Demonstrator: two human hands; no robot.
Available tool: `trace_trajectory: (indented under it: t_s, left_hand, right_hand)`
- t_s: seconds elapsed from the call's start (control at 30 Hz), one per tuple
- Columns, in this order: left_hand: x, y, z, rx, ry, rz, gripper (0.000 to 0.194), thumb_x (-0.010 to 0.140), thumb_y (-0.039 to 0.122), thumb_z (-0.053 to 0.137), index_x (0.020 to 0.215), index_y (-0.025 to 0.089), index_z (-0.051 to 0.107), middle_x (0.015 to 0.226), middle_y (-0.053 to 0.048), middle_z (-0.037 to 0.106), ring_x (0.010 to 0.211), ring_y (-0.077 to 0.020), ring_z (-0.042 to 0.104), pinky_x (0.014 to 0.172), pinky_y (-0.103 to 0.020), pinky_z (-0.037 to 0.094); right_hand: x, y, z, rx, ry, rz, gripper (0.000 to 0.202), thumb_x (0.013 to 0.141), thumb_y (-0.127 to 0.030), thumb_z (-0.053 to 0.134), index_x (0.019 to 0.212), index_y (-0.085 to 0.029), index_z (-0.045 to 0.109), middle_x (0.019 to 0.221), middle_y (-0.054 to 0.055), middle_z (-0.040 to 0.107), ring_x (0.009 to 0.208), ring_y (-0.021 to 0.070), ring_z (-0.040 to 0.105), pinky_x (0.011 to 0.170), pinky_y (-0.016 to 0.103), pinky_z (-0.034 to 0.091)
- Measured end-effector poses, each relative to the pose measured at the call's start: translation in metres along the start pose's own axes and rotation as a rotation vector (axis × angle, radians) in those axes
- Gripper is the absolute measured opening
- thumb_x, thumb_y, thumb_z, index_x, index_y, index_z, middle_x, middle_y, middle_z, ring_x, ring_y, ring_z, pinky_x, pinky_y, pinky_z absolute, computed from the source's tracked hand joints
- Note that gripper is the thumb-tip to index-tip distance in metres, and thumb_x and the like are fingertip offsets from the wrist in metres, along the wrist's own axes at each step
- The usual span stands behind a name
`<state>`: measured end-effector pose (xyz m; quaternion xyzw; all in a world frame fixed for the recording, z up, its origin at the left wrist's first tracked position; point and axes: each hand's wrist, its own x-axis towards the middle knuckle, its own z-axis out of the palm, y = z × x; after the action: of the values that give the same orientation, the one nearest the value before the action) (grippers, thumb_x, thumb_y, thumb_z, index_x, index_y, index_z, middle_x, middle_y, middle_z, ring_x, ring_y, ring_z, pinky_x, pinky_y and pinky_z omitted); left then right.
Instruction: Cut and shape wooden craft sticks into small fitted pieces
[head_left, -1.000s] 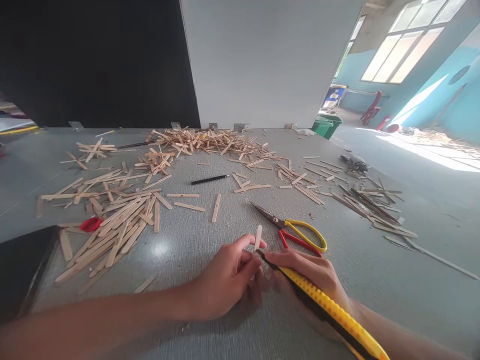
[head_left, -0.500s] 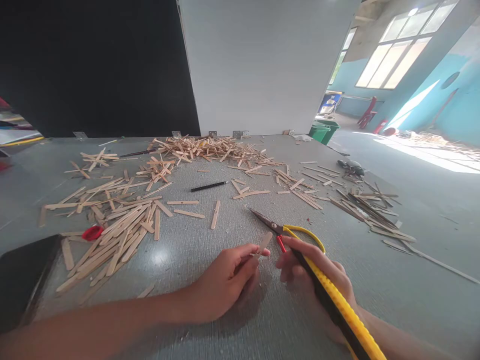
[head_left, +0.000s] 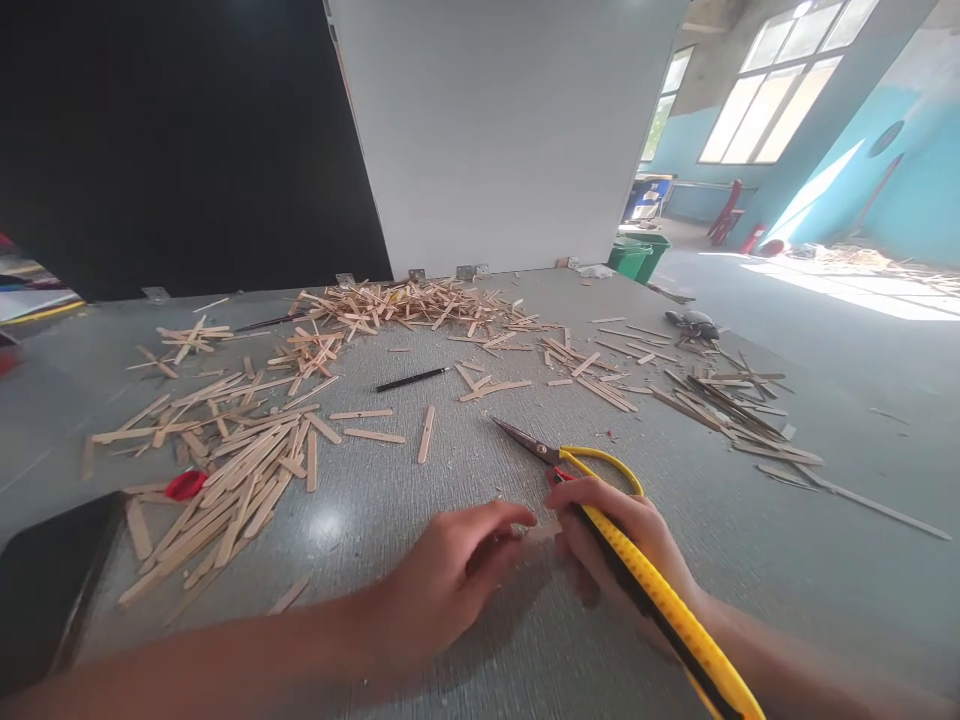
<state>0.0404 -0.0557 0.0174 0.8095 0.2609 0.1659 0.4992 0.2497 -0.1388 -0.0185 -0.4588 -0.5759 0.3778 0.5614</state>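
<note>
A short pale wooden stick [head_left: 541, 533] lies between my two hands, blurred. Its left end is beside the fingertips of my left hand [head_left: 457, 570], which are curled with a gap between thumb and forefinger. My right hand [head_left: 626, 540] is wrapped round a tool with a long yellow and black handle [head_left: 660, 610], and its fingers also reach the stick's right end. Just beyond that hand are scissors [head_left: 544, 450] with dark blades and yellow loops, pointing to the upper left. A black pen [head_left: 411, 380] rests farther back.
Wooden sticks [head_left: 251, 480] are heaped on the left, with more along the back. A red ring-shaped item [head_left: 186, 485] lies by them. At the left edge is a dark flat object [head_left: 56, 570]. Thin strips [head_left: 739, 415] and a dark tool [head_left: 694, 325] lie to the right.
The small stick has swung from upright in my left hand to nearly level between both hands. My right fingers have moved closer to it. The whole view has shifted slightly.
</note>
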Motion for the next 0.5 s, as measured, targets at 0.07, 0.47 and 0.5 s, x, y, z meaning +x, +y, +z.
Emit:
trace_trajectory:
  t_s: [0.07, 0.47, 0.5]
  left_hand:
    - [-0.002, -0.003, 0.002, 0.028, 0.076, 0.027, 0.02, 0.11, 0.028, 0.053, 0.117, 0.022, 0.071, 0.103, -0.003, 0.077, 0.092, -0.0184, 0.07, 0.083, -0.029, 0.051]
    - [-0.008, -0.018, 0.006, 0.227, 0.26, 0.261, 0.016, 0.107, 0.018, 0.06, 0.108, 0.025, 0.075, 0.112, -0.003, 0.078, 0.102, -0.0193, 0.073, 0.093, -0.031, 0.056]
    - [-0.008, -0.019, 0.006, 0.24, 0.267, 0.27, 0.016, 0.107, 0.018, 0.061, 0.107, 0.025, 0.075, 0.113, -0.004, 0.078, 0.103, -0.0198, 0.073, 0.094, -0.032, 0.056]
  right_hand:
    - [0.0, 0.0, 0.0, 0.019, -0.006, 0.019, 0.011, 0.109, -0.029, 0.06, 0.107, -0.027, 0.07, 0.055, -0.006, 0.061, 0.038, 0.0092, 0.055, 0.04, 0.014, 0.05]
    - [-0.004, -0.001, -0.001, 0.065, -0.06, 0.121, 0.014, 0.108, -0.034, 0.062, 0.107, -0.023, 0.07, 0.063, -0.003, 0.064, 0.035, 0.0085, 0.056, 0.036, 0.014, 0.052]
    - [-0.004, -0.001, -0.001, 0.063, -0.062, 0.132, 0.014, 0.107, -0.034, 0.062, 0.107, -0.022, 0.07, 0.064, -0.003, 0.064, 0.035, 0.0085, 0.056, 0.036, 0.015, 0.052]
